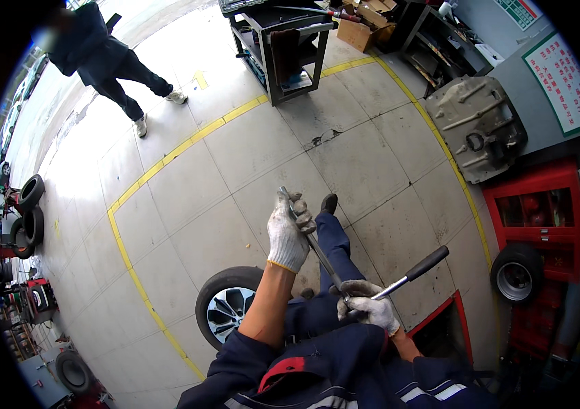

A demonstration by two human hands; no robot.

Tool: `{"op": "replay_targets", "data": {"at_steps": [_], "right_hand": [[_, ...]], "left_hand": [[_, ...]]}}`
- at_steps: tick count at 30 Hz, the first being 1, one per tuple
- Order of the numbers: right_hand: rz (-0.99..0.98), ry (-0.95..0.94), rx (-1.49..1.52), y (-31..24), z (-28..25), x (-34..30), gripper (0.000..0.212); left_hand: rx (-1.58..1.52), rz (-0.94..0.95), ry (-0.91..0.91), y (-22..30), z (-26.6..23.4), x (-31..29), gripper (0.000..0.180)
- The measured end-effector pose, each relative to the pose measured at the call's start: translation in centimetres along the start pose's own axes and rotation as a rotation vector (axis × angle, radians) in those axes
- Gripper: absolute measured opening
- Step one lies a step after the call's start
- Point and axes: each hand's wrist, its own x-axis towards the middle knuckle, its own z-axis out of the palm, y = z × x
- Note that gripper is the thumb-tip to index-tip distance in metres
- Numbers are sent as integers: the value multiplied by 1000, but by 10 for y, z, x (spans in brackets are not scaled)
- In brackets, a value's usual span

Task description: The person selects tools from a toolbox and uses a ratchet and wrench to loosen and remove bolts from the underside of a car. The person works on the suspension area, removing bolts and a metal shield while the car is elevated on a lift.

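Note:
My left hand [288, 235], in a white knit glove with greyish fingers, is closed around the upper part of a long metal bar [327, 262]. The bar slants down toward my right hand [372, 310], gloved the same way. That hand grips the head end of a socket wrench handle [399, 281], a chrome shaft with a black grip pointing up and to the right. My fingers cover the place where bar and handle meet, so I cannot tell whether they are joined. Left of my legs is a car wheel [225, 312] with a black and silver spoked rim, partly behind my left forearm.
Yellow lines [198, 136] mark the tiled floor. A tool cart [279, 58] stands ahead, and a person [109, 65] is at the far left. To the right are a grey metal casing [477, 126], a red cabinet [539, 218] and a small wheel [516, 275]. Tyres [32, 225] lie at the left.

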Motion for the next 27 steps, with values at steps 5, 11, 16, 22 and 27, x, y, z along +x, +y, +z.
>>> {"op": "replay_targets", "data": {"at_steps": [5, 11, 16, 22, 27], "right_hand": [[94, -131, -39, -127, 13, 148, 30], [188, -123, -7, -271, 33, 281, 25], [144, 75, -226, -359, 12, 345, 20], [-24, 290, -271, -456, 28, 497, 21], [-166, 393, -208, -505, 63, 571, 22]], "left_hand": [[-14, 101, 158, 74, 80, 129, 39], [-159, 283, 185, 157, 179, 291, 40], [1057, 839, 383, 273, 207, 519, 45], [1891, 851, 104, 321, 317, 683, 29], [1838, 620, -93, 341, 340, 762, 33]]}}
